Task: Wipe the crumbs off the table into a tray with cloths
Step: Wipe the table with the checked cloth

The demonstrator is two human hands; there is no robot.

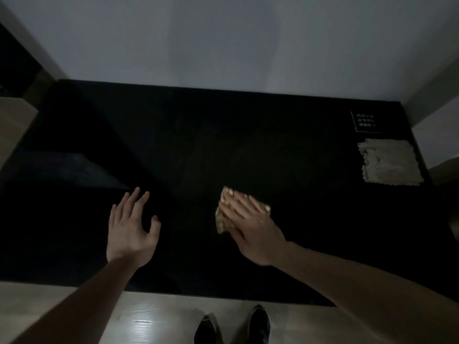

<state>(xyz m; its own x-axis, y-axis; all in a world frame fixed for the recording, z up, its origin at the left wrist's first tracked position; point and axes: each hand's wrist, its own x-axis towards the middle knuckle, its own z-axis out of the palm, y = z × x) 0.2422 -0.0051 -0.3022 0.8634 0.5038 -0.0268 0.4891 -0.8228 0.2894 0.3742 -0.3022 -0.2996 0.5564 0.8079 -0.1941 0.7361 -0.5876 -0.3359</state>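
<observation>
A dim room with a pale wall [223, 40] behind and a light, glossy floor [154, 319] below frames a black table [248, 145] that fills most of the head view. The tabletop is so dark that no crumbs can be made out on it, and a faint slanted shape at the left of the table [82, 170] may be a dark tray, though its outline is too dim to tell.

The right hand [250, 224] lies flat on a small folded tan cloth [223, 219] near the middle of the table, toward the near edge. Its fingers [238, 202] are straight and held close together, pressing down on the cloth rather than curling around it; the cloth shows past the fingertips and along the left side of the hand.

The left hand [131, 227] is to the left of the cloth, well apart from it, with its fingers [134, 197] spread and nearly straight and the thumb out to the side. It holds nothing; whether the palm touches the tabletop or hovers just above it cannot be told.

A second, paler cloth [390, 162] lies spread flat at the far right edge of the table, just in front of a small dark label with white print [365, 121]. Two dark shoes [233, 326] show on the floor below the near edge of the table.
</observation>
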